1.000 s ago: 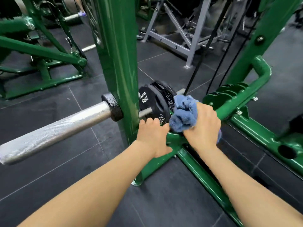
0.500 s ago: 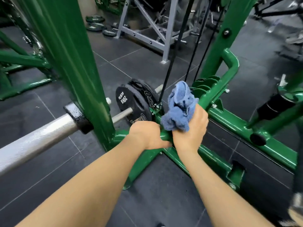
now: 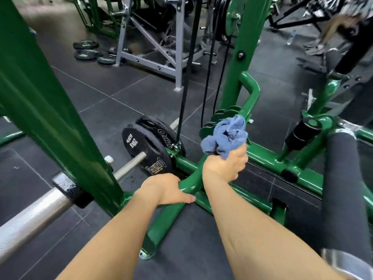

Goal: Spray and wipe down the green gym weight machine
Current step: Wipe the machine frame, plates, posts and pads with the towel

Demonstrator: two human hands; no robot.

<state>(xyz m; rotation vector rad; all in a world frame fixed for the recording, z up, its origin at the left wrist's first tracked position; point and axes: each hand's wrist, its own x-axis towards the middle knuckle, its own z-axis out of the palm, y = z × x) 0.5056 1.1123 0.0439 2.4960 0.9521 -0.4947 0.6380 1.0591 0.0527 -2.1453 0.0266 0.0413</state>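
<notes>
We're gripping the bar (image 3: 187,183) of the machine (image 3: 260,153) with our left hand (image 3: 165,189), and our right hand (image 3: 226,164) is bunching the cloth (image 3: 226,136) just above it. It's probably soft, light; the steel feeling rigid, slick.

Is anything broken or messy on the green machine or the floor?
Nothing looks broken or spilled. A few loose black weight plates lie flat on the dark floor by the grey metal rack, not stored on pegs. The right hand grips the bunched blue cloth; the left hand holds the green frame tube.
</notes>
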